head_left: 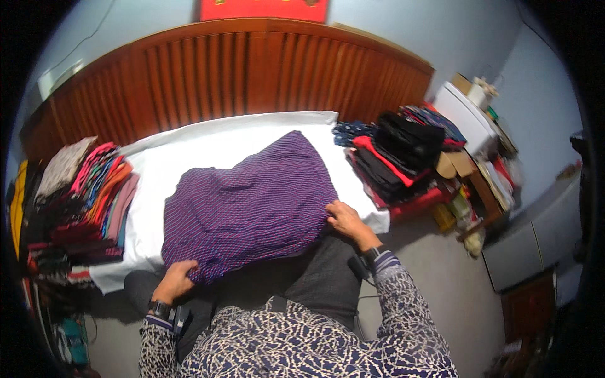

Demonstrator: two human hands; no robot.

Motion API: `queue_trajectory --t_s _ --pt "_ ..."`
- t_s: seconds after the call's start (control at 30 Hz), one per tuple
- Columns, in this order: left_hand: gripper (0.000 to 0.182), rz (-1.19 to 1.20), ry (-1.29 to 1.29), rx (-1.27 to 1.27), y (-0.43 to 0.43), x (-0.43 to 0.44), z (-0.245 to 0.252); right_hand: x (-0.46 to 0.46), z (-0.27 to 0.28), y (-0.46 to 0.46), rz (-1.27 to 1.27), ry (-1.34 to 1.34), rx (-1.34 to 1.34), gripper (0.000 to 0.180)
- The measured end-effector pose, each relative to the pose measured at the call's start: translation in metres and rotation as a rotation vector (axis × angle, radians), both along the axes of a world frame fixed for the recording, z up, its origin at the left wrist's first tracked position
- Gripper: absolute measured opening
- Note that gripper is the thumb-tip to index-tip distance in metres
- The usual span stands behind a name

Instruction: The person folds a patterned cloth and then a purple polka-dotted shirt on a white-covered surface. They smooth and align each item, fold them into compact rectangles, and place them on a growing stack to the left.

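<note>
A purple patterned cloth garment point(255, 198) lies spread over a white sheet point(156, 179) in front of me, its near edge reaching over my lap. Its exact kind is not plain. At the near left corner, my left hand point(177, 281) grips the fabric, with the fingertips partly hidden in it. My right hand point(349, 221) pinches the garment's right edge between thumb and fingers. Some folds run across the cloth, and one peak of it points towards the headboard.
A stack of folded clothes point(94, 198) stands at the left. Another pile point(401, 151), mostly black and red, sits at the right beside a white cabinet point(465, 115). The brown wooden headboard point(255, 71) closes off the far side. Grey floor point(425, 264) shows at lower right.
</note>
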State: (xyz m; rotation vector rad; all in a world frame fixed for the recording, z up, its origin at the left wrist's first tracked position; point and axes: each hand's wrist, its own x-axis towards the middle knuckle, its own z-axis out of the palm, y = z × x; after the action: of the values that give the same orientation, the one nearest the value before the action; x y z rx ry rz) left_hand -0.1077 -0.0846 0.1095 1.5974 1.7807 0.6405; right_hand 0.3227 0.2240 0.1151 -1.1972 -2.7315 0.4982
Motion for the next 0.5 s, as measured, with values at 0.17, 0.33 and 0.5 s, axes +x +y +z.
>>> queue_trajectory --t_s 0.17,0.33,0.5 --pt "0.024 -0.003 -0.011 -0.08 0.007 0.007 0.001 -0.001 0.0 -0.001 -0.063 -0.026 -0.061 0.019" --pt "0.021 -0.001 0.007 -0.068 0.01 0.009 -0.002 0.001 -0.003 -0.001 -0.085 -0.01 -0.069 0.022" --pt "0.022 0.007 -0.007 0.015 0.012 0.015 -0.002 -0.001 -0.003 -0.001 -0.057 0.024 -0.061 0.024"
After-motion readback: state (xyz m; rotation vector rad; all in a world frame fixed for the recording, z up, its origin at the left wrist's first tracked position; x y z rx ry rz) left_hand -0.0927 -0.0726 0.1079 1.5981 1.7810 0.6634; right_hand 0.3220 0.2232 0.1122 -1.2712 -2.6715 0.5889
